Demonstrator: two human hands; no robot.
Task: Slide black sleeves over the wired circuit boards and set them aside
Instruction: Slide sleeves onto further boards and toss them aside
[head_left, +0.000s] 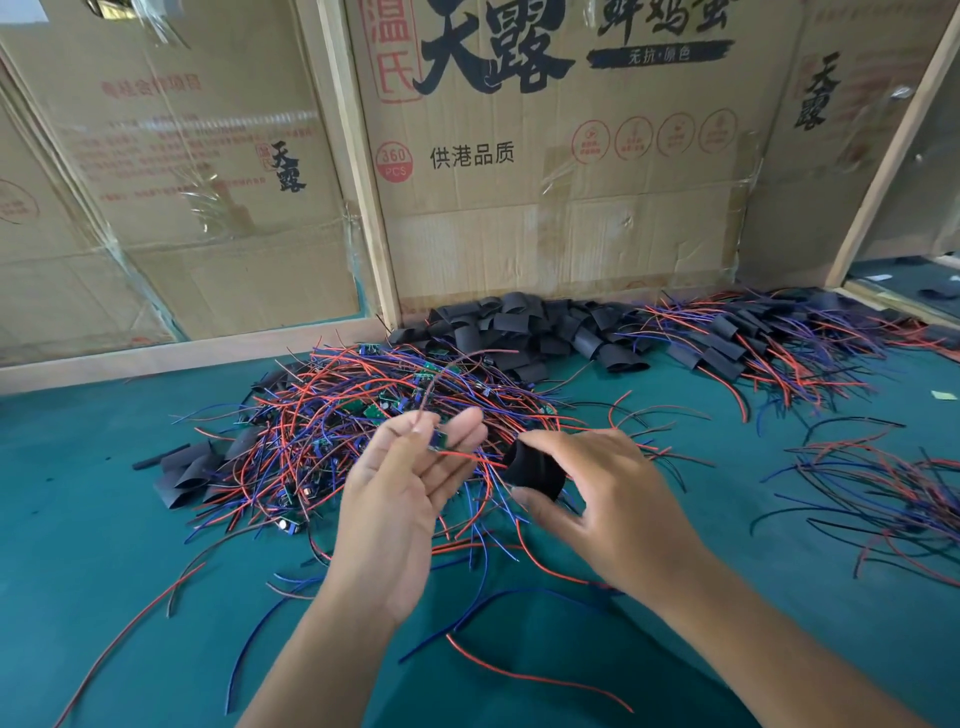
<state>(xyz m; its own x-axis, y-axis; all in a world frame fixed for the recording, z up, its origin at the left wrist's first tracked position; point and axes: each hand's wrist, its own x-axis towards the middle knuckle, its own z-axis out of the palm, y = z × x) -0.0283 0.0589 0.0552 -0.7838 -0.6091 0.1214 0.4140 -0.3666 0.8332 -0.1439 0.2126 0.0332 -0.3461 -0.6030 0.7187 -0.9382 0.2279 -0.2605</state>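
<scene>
Head view, and we start at the far left, where a few flat black sleeves (195, 475) lie on the green surface (78, 519) at the edge of the heap. Next to them spreads the big tangle of wired circuit boards (332, 415): small green boards peeking out among thin red, blue and dark wires that splay in every direction. Moving on, our left hand (400, 499) is raised over that tangle, palm turned towards us, its fingers (462, 431) lightly curled and pinching one small board (438, 440). It looks blue-green, though it is mostly hidden by the fingertips; a dark wire arcs up and away from it, and a red wire runs off to the right. Just beside it, our right hand (592, 499) grips a single black sleeve (535, 470), thumb below and fingers on top, so the matt tube bulges round with its open mouth facing the board. The red wire reaches towards that mouth; we cannot tell whether it has entered. Behind, against the cardboard wall (545, 182), sits a mound of loose sleeves (519, 327). Further right, sleeved boards (769, 338) lie in a pile with wires trailing out, and a bundle of wires (872, 493) lies at the far right.
</scene>
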